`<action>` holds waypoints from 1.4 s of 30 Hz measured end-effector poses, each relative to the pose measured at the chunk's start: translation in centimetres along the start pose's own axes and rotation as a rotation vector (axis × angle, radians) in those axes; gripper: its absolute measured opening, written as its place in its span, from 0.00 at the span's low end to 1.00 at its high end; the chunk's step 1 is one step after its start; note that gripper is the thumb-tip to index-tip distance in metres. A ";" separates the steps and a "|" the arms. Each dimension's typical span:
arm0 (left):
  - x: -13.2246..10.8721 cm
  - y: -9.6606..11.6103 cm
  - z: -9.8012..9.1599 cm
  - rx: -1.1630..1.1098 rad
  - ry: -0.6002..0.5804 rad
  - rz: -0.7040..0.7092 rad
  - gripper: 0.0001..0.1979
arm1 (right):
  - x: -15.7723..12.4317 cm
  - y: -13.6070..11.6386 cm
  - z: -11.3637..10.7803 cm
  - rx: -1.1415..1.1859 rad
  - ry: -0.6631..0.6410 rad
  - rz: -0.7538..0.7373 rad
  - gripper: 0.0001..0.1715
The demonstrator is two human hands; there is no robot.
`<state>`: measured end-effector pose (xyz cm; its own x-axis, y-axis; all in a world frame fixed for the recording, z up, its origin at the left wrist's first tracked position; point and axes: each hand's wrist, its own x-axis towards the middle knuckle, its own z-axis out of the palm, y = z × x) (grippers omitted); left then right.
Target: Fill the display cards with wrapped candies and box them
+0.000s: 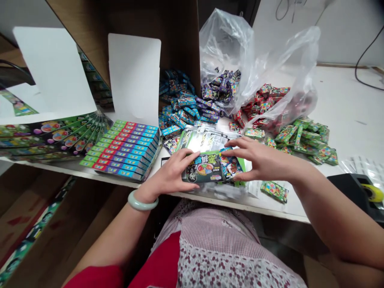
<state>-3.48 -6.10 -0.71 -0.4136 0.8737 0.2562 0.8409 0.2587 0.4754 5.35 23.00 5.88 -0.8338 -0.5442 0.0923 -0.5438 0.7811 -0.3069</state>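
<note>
My left hand [174, 173] is closed on a flat black-and-green printed packet [205, 168], gripping its left end between thumb and fingers. My right hand [259, 160] has its thumb and fingers on the edges of a small blue box [231, 165]. This box lies against the packet's right end, partly over it or beside it; I cannot tell which. Under both hands is a stack of clear plastic sleeves [207, 138] with printed sheets. One small green box [274, 191] rests close below my right wrist.
An open display box [120, 152] holds rows of green, red, purple and blue boxes. Behind lie piles of blue boxes [183, 110], purple boxes [222, 86], red boxes [265, 102] and green boxes [312, 138], some in clear plastic bags [228, 36]. A black tape dispenser [348, 188] stands right.
</note>
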 end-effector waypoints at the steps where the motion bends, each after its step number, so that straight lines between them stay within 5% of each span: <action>1: 0.0 0.0 -0.1 -0.009 -0.006 -0.004 0.46 | 0.0 0.0 -0.1 0.002 0.006 -0.001 0.33; 10: -0.2 -0.3 -0.3 -0.047 0.053 -0.040 0.47 | -0.4 -1.5 -1.2 -0.157 0.275 0.115 0.31; 17: -0.1 0.0 0.3 -0.011 0.073 0.000 0.48 | -0.6 -2.2 0.3 -0.067 0.076 0.066 0.32; 21: -0.2 0.5 0.8 -0.003 0.072 0.007 0.48 | -0.5 -1.8 1.2 0.063 0.064 0.059 0.33; 25: -0.2 1.4 0.7 0.048 0.160 -0.077 0.47 | -0.2 -2.1 3.3 0.266 0.291 0.192 0.43; 29: 0.1 2.6 0.0 0.112 0.279 -0.181 0.47 | 0.4 -3.3 6.1 0.682 0.389 0.385 0.30; 32: 0.7 3.7 0.4 -0.071 0.309 -0.231 0.41 | 0.6 -3.8 7.0 0.992 0.400 0.416 0.26; 36: 1.1 4.9 3.2 -0.635 0.376 -0.359 0.21 | -0.4 -3.3 6.3 0.832 0.420 0.442 0.16; 39: 0.7 5.3 5.8 -0.909 0.413 -0.407 0.28 | -1.6 -3.4 6.9 0.708 0.448 0.494 0.18; 42: -0.2 5.1 7.3 -1.014 0.408 -0.425 0.31 | -2.0 -4.4 9.3 0.774 0.698 0.615 0.24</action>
<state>3.43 -1.94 -4.45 -0.8304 0.5516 0.0790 0.0212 -0.1104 0.9937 10.29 17.77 -1.77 -0.9347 0.3223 0.1498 -0.0370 0.3311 -0.9429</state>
